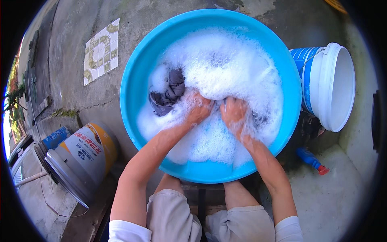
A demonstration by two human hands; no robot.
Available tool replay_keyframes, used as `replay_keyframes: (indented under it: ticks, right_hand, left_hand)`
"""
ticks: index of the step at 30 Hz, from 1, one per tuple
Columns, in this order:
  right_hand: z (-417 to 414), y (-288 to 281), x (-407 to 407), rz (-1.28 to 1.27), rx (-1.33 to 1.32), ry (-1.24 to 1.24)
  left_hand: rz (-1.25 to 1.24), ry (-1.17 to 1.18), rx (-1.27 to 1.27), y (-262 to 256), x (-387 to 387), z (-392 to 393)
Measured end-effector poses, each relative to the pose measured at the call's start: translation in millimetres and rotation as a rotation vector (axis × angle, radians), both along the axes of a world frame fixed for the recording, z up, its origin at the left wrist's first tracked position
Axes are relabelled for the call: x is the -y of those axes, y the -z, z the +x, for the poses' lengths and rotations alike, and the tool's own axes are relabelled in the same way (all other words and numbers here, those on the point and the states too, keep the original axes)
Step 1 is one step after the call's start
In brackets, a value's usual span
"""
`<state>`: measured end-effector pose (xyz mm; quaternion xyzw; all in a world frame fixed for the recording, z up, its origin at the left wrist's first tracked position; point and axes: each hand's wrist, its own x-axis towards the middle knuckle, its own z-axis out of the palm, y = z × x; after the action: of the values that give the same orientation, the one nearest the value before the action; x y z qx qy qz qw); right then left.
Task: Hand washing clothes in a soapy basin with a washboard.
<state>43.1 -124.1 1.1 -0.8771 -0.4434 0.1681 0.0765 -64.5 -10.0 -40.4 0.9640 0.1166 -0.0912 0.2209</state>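
Note:
A large turquoise plastic basin (pixel 133 75) stands before me, with thick white soap suds (pixel 229 66) over its water. My left hand (pixel 198 106) is at the middle of the basin, fingers curled on a wet dark garment (pixel 176 83). Part of that fabric rises out of the foam to the left of this hand. Close by on the right, my right hand (pixel 235 111) is curled too, its knuckles facing my left hand. A small dark strip of cloth shows between both fists. Foam hides most of the garment and some of my fingers.
A white and blue plastic bucket (pixel 326 87) lies tipped at the right of the basin. Below it is a blue bottle with a red cap (pixel 311 160). At left, a grey and yellow printed bucket (pixel 87 154) leans over. A patterned tile patch (pixel 102 51) is set in concrete.

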Motion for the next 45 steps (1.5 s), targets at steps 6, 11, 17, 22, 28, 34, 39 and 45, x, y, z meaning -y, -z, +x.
replay_keyframes:
  ticks: [6, 11, 17, 22, 28, 34, 39, 45]
  right_hand:
    - [31, 32, 15, -0.108, 0.052, -0.118]
    - [-19, -57, 62, 0.550, -0.378, -0.188]
    - [-34, -14, 59, 0.058, -0.061, -0.279]
    - [39, 61, -7, 0.059, 0.114, 0.000]
    - [-6, -40, 36, 0.457, -0.169, -0.098]
    - [-37, -4, 42, 0.182, 0.060, -0.167]
    - [27, 50, -13, 0.429, 0.238, -0.023]
    - [-10, -3, 18, 0.513, -0.085, -0.124]
  left_hand:
    - [-0.086, 0.065, -0.631, -32, -19, 61]
    - [-0.345, 0.285, 0.281, -78, 5, -45]
    - [-0.332, 0.323, 0.190, -24, 15, -25]
    - [-0.205, -0.400, 0.053, 14, 1, 69]
    - [-0.241, 0.126, 0.264, -66, 0, -1]
    - [0.118, 0.270, 0.546, -46, 12, -26]
    - [1.172, 0.252, 0.600, -4, -8, 39]
    - [-0.174, 0.016, 0.391, -63, 1, -11]
